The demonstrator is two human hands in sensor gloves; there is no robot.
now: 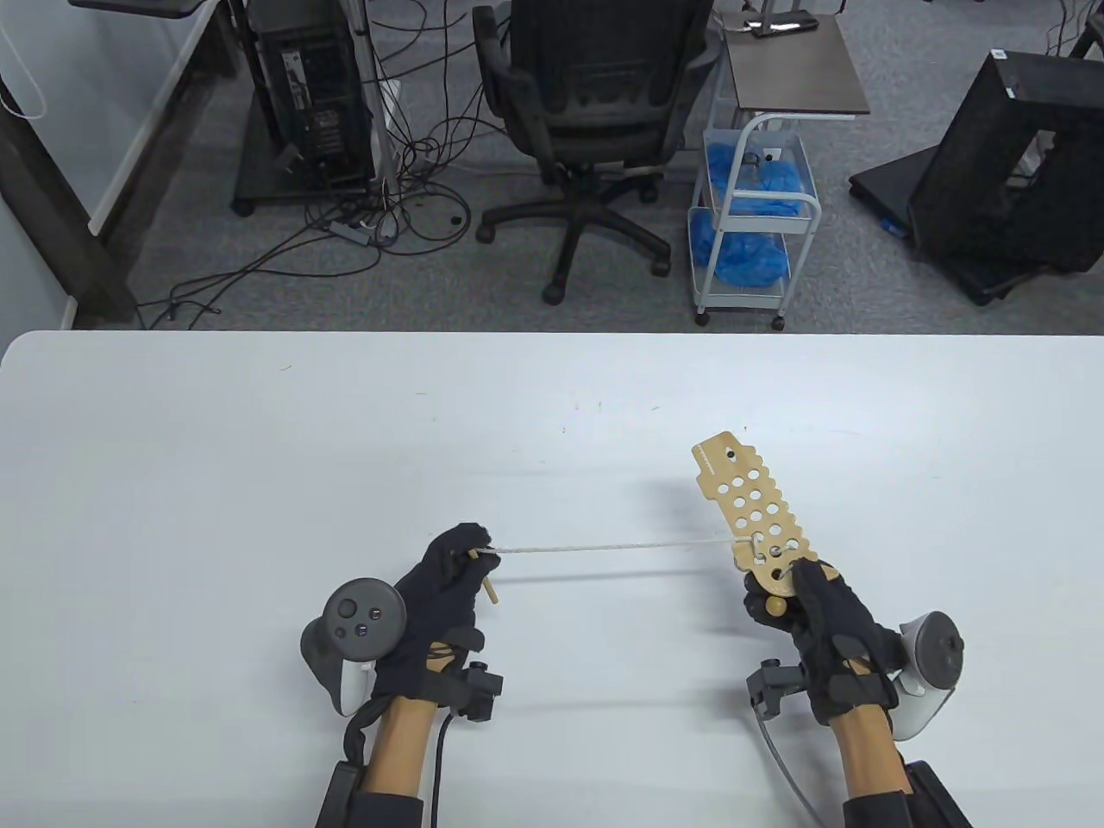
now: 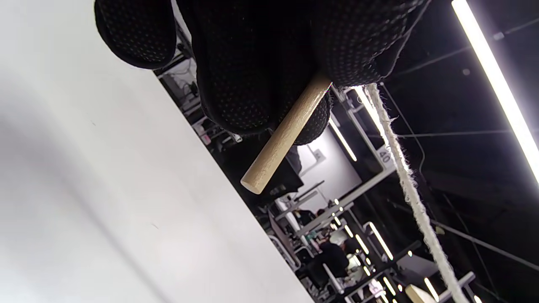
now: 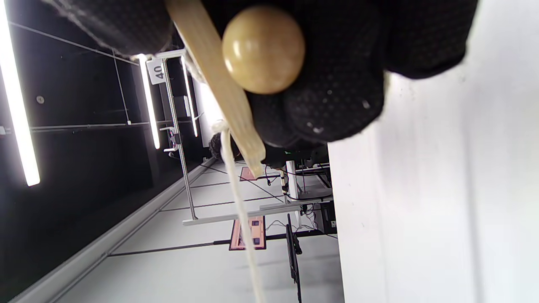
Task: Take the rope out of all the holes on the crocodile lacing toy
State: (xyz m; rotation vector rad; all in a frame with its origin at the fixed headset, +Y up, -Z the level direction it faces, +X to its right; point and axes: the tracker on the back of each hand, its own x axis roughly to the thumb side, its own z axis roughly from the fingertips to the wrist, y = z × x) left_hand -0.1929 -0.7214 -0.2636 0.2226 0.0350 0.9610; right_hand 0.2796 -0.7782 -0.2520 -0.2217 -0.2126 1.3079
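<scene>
Wooden toy: flat tan crocodile-shaped lacing board (image 1: pixel 752 509) w/ rows of round holes, held above the white table (image 1: pixel 259 483), right of centre; long axis runs from the near-right end up toward far-left.
Bead: round tan wooden ball (image 3: pixel 263 48) at the board's near end, right against the right-hand glove.
Rope: thin white twisted cord (image 1: pixel 617 547), taut, near-level, from holes at the board's near end across to the L hand; a small loop of it sits on the board face by those holes. Rest of the holes look bare.
Needle: short pale wooden dowel tip (image 2: pixel 285 134) at the rope's L end, pokes out below the L fingers toward the table.
R hand (image 1: pixel 815 617): black glove, fingers curled round the board's near end, thumb on top face; board sticks out away from the person.
L hand (image 1: pixel 448 586): black glove, fingertips pinch dowel + rope end; well apart from the board, rope stretched between.
Trackers: grey controller-like unit strapped to the back of each hand.
Beyond table: black office chair (image 1: pixel 595 112), white trolley w/ blue bags (image 1: pixel 750 216), cables on grey carpet.
</scene>
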